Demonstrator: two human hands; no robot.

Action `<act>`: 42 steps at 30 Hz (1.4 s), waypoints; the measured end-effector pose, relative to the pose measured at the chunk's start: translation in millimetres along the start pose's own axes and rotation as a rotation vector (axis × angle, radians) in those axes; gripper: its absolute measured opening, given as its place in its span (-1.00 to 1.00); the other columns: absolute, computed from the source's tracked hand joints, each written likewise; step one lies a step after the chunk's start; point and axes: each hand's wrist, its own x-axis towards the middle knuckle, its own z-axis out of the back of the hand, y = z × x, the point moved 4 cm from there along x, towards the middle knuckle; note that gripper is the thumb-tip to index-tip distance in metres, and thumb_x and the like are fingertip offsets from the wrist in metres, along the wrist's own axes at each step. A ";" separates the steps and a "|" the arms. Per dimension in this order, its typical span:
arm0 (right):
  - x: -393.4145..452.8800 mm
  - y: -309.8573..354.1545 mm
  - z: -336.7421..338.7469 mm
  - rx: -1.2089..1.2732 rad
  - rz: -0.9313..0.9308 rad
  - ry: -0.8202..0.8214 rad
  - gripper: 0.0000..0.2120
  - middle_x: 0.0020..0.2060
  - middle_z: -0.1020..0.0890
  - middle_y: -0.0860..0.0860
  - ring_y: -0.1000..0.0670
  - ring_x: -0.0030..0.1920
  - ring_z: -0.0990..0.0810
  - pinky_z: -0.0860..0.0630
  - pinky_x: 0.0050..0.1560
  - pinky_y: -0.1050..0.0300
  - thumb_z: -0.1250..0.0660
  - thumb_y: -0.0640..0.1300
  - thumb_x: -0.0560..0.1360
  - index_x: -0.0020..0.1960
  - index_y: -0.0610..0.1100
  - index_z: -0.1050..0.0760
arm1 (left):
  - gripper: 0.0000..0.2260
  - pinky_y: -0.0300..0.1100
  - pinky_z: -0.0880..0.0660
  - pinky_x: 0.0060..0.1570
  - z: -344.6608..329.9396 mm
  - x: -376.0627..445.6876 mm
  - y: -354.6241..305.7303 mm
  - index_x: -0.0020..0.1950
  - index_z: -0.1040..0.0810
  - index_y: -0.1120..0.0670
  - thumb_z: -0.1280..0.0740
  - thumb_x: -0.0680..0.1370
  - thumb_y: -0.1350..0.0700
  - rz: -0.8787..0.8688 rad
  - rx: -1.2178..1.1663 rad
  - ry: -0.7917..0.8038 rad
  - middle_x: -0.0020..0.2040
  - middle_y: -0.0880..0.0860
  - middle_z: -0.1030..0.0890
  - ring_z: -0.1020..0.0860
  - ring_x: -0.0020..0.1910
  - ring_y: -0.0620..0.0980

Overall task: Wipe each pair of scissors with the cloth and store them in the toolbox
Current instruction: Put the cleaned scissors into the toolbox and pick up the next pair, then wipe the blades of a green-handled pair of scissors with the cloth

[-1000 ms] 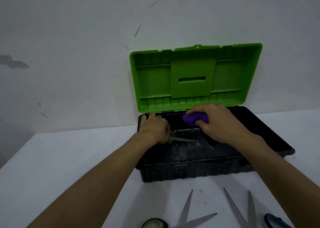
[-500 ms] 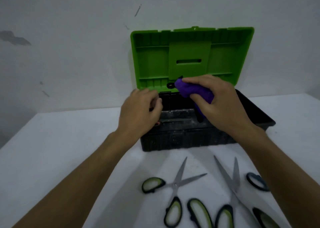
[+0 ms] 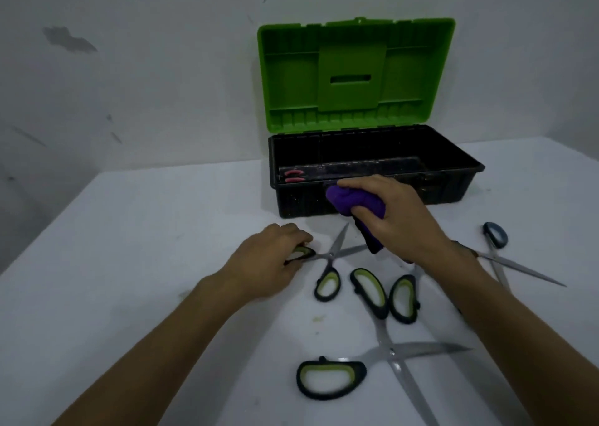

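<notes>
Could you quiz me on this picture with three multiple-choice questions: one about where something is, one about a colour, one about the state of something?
1. Where are the red-handled scissors?
A. Inside the toolbox, at its left end
B. On the table beside the left hand
C. In the right hand

2. What colour is the cloth?
A. Yellow
B. Purple
C. White

3. How does the toolbox lid stand?
A. Shut and latched
B. Lying flat on the table
C. Open, standing upright behind the black toolbox

Answers:
1 A: the red handles show inside the black base, near its left wall.
2 B: the bunched cloth in the right hand is purple.
3 C: the green lid's ribbed inside faces the camera, above the base.

Meanwhile the left hand grips a handle of the green-lined scissors on the table.
</notes>
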 end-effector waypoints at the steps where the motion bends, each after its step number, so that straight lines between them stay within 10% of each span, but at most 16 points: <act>1: -0.7 0.2 -0.8 -0.001 -0.010 0.020 -0.58 0.12 -0.62 0.05 0.00 0.14 -0.55 -0.47 0.20 -0.05 -0.37 -0.23 0.50 0.33 -0.01 -0.50 | -0.64 -0.05 -0.47 0.13 0.6 -2.4 -0.8 0.38 -0.44 0.04 -0.28 0.57 0.11 0.003 0.028 0.010 0.23 0.01 -0.46 -0.46 0.17 0.04; 10: 22.3 28.0 -2.0 -0.050 0.116 0.007 -0.61 0.06 -0.58 0.09 0.03 -0.01 -0.49 -0.37 0.03 0.16 -0.36 -0.21 0.52 0.31 0.04 -0.49 | -0.87 -0.20 -0.36 -0.28 28.7 -38.4 25.0 0.10 -0.45 0.05 -0.28 0.57 0.09 0.354 -0.287 -0.163 0.00 0.02 -0.57 -0.48 -0.26 -0.05; 20: 37.1 59.1 -34.3 -0.025 0.253 -0.011 -0.58 0.09 -0.45 0.13 0.17 0.02 -0.45 -0.39 0.02 0.44 -0.35 -0.25 0.51 0.33 0.02 -0.46 | -0.80 -0.20 -0.44 -0.23 32.9 -60.1 49.5 -0.22 -0.61 0.01 -0.48 0.44 -0.10 0.518 -0.666 -0.584 -0.28 0.04 -0.61 -0.55 -0.26 -0.05; 42: 11.1 84.4 -97.0 -0.233 0.509 0.035 -0.53 0.24 -0.56 -0.08 -0.14 0.04 -0.58 -0.61 -0.09 -0.02 -0.49 -0.35 0.36 0.23 -0.08 -0.57 | -0.64 -0.41 -0.28 -0.51 36.1 -80.0 48.7 -0.42 -0.44 0.01 -0.57 0.32 -0.10 0.506 -0.542 -0.690 -0.54 -0.12 -0.35 -0.37 -0.53 -0.18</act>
